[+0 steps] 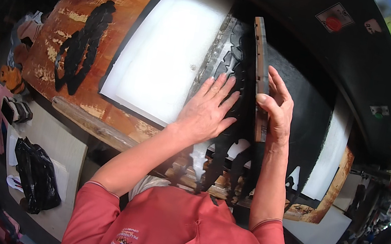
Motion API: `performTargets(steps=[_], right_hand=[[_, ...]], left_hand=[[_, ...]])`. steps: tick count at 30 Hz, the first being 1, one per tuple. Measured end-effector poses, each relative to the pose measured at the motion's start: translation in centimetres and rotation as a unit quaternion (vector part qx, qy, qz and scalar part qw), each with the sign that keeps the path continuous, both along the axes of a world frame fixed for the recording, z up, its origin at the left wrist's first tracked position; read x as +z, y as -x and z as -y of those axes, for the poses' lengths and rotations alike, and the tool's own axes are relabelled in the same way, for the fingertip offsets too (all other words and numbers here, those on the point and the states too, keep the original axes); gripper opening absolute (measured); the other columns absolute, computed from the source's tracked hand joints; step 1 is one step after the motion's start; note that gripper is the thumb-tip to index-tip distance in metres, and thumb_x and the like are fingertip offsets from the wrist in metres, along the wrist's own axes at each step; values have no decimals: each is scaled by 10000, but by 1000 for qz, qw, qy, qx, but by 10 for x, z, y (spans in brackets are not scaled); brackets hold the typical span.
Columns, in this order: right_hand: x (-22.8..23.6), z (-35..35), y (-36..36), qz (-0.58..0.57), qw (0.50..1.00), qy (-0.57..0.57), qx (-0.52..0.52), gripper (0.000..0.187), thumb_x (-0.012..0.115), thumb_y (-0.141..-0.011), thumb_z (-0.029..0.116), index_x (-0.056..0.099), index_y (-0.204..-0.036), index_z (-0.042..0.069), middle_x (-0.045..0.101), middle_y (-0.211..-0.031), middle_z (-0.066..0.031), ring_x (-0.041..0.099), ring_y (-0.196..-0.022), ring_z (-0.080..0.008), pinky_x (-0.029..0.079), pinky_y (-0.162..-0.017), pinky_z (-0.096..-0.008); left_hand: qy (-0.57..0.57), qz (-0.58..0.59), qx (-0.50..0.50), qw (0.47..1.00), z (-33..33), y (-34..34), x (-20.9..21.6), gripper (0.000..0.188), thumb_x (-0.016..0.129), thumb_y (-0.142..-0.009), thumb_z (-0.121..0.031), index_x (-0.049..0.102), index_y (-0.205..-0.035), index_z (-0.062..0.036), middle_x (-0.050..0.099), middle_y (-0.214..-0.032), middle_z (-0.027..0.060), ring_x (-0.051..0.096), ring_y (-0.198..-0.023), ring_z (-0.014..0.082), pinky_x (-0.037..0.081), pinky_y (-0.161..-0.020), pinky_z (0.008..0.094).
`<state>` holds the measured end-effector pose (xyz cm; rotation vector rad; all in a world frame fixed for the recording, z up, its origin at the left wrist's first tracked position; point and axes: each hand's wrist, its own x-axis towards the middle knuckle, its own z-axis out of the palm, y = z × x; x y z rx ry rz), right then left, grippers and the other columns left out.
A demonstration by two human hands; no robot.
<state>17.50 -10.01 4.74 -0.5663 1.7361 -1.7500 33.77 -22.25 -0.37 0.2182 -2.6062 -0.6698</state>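
Observation:
My right hand [279, 108] grips a cutting die [260, 76], a flat board with a brown, notched edge. It stands tilted up on edge, thumb on its near face and fingers behind. Its broad face is mostly turned away from me. My left hand [211, 105] lies flat with fingers spread on a dark sheet [220, 144] with cut-out gaps, left of the die. Strips of this sheet hang over the table's near edge. Under it lies a white cutting board [169, 49], whose bare left part shows.
Dark cut pieces [86, 45] lie piled on the worn wooden table [55, 58] at left. A dark machine beam [299, 9] with a red button [333, 24] spans the far side. Below left, a black plastic bag [39, 175] rests on a pale side surface [72, 152].

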Motion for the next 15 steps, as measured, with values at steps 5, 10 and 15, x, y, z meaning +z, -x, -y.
performTargets(steps=[5,10,15], right_hand=[[5,-20,9,83,991,98,-25,931,812,-742,330,503,-1533,-53,680,-1241,-136,693,-1071,-207,547,-956,-318],[25,-51,20,-57,994,33,-90,975,809,-688,397,533,-1506,-57,660,-1283,-170,674,-1103,-249,528,-989,-342],[38,-75,33,-137,985,-6,-101,947,870,-699,308,536,-1513,-40,607,-1413,-207,626,-1249,-271,476,-1100,-382]], left_hand=[[23,27,1,999,-2,2,-14,627,757,-940,-361,614,-1444,-16,459,-1616,227,386,-1538,393,302,-1265,528],[15,21,-3,1000,-1,6,-16,637,797,-916,-330,620,-1440,-14,473,-1612,222,394,-1535,393,311,-1257,532],[16,23,-6,1000,-1,11,-16,658,821,-894,-301,612,-1449,-16,471,-1615,222,402,-1530,394,318,-1252,539]])
